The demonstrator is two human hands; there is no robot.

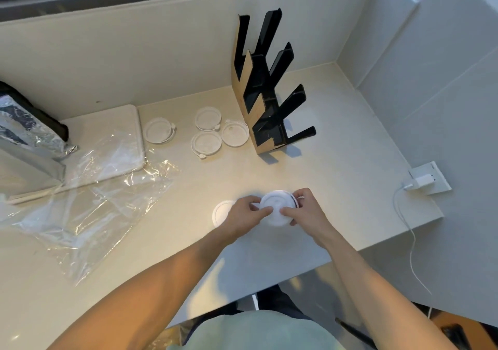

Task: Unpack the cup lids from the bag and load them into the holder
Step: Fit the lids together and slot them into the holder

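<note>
Both my hands hold a small stack of white cup lids point(277, 201) just above the counter near its front edge. My left hand point(246, 213) pinches the stack's left rim and my right hand point(303, 208) grips its right side. One more white lid point(221, 212) lies flat left of my left hand, partly hidden by it. Several single lids lie farther back: one lid point(158, 130) by the board and a cluster of three lids point(215, 131) beside the holder. The black and wood slanted holder point(265, 88) stands upright at the back with no lids in its slots. The clear plastic bag point(89, 201) lies flattened at left.
A white board point(126, 123) lies at back left under part of the bag, with a foil-lined black bag point(24, 123) beside it. A wall socket with a white charger and cable point(420, 181) sits on the right. The counter's front edge runs diagonally below my forearms.
</note>
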